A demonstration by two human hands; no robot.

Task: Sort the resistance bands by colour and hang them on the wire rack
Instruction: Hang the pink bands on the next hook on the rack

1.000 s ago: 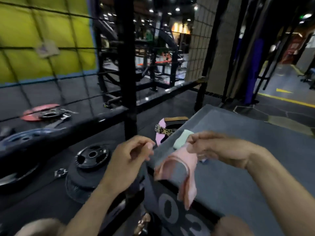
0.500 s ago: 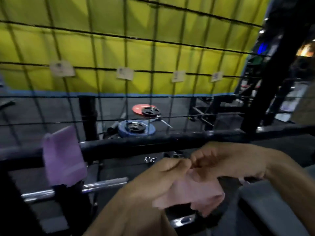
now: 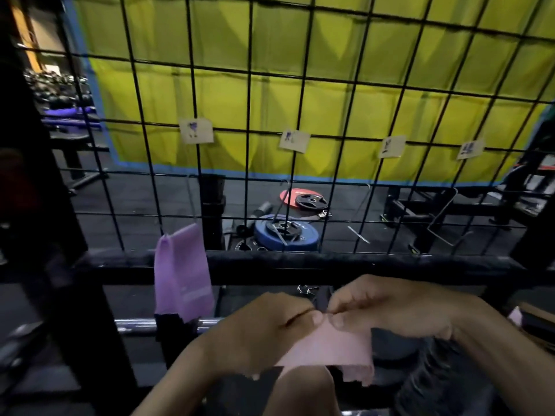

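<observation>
A pink resistance band point(image 3: 330, 346) hangs between my two hands low in the middle of the view. My left hand point(image 3: 264, 328) and my right hand point(image 3: 387, 304) each pinch its top edge, thumbs almost touching. The black wire rack point(image 3: 300, 85) fills the view straight ahead. A purple band point(image 3: 181, 271) hangs from a hook on the rack's lower left. Several paper labels are clipped along one wire, the first label point(image 3: 195, 130) above the purple band. Empty metal hooks point(image 3: 441, 220) hang further right.
A yellow curtain point(image 3: 330, 55) hangs behind the rack. Weight plates, blue point(image 3: 285, 234) and red point(image 3: 289, 195), lie on the dark floor beyond the mesh. A thick black bar point(image 3: 330, 265) runs across below the rack, and a black post point(image 3: 69, 295) stands at left.
My view has swung left from the grey mat to face the rack. My left hand has taken hold of the pink band beside my right hand.
</observation>
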